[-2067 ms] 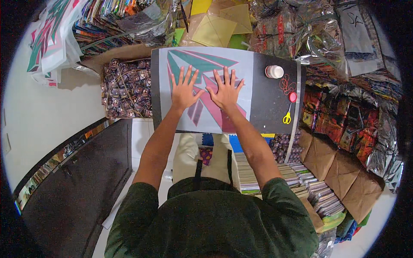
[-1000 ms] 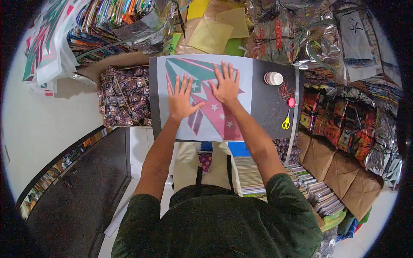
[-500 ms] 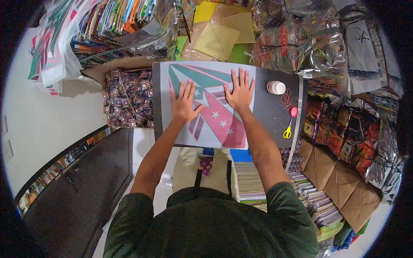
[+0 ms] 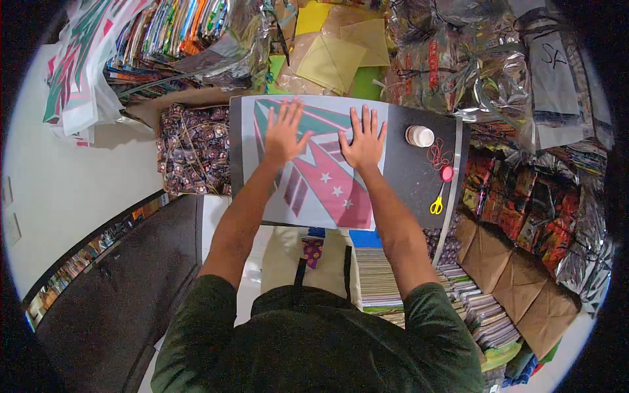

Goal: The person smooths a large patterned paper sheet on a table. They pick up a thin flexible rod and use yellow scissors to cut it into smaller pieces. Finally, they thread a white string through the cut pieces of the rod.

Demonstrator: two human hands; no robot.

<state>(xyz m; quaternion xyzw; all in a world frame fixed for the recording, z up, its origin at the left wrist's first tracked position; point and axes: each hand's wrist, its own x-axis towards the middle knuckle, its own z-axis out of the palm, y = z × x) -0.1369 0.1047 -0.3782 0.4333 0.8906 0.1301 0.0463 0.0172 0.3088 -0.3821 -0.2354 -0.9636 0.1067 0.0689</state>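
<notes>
A white sheet [image 4: 261,208] printed with green and pink bands and white stars lies on a dark board [image 4: 409,190]. My left hand [image 4: 283,139] rests on its upper left part, fingers spread and pointing away from me. On the upper right part my right hand [image 4: 362,145] lies with its fingers apart. Neither hand grips anything. Right of the sheet stand a white jar [image 4: 419,136], a tangle of red thread [image 4: 439,154], a small red round lid or tub [image 4: 447,173] and yellow-handled scissors [image 4: 437,204].
A box of small dark wrapped pieces [image 4: 195,150] adjoins the board's left side. Yellow paper sheets [image 4: 331,62] lie beyond it. Plastic-wrapped bundles [image 4: 488,78] crowd the far right. Similar printed sheets [image 4: 78,92] hang at far left. Brown cardboard [image 4: 514,278] and stacked sheets [image 4: 382,278] are near right.
My left hand has slid away from me over the sheet, toward its far edge. My right hand stays nearly in place.
</notes>
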